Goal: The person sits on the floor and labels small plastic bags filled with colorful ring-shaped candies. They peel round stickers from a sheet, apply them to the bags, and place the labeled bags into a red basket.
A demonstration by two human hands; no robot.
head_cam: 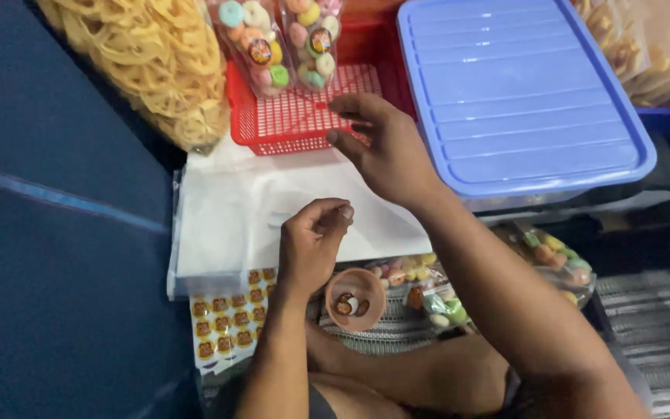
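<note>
Red basket [292, 116] holding two clear packets [281, 43] of pastel sweets. Sticker sheet [226, 322] at white stack's [219, 217] near edge. Right hand [385, 147] pinching, perhaps thread; left hand [312, 244] curled, fingertips together.

A single view is supplied, taken from a camera worn on the head. The scene is viewed from above and slightly behind the hands, with the lens pitched steeply downward and forward. The range is close: the forearms enter from the bottom edge, and the left hand [312, 240] and right hand [385, 147] are placed near the frame centre. The person's lap is cut off at the lower edge. The far side is bounded by a red basket [288, 124] and a blue container lid [521, 93] along the top edge. No second view is provided, so no overlap is defined.
</note>
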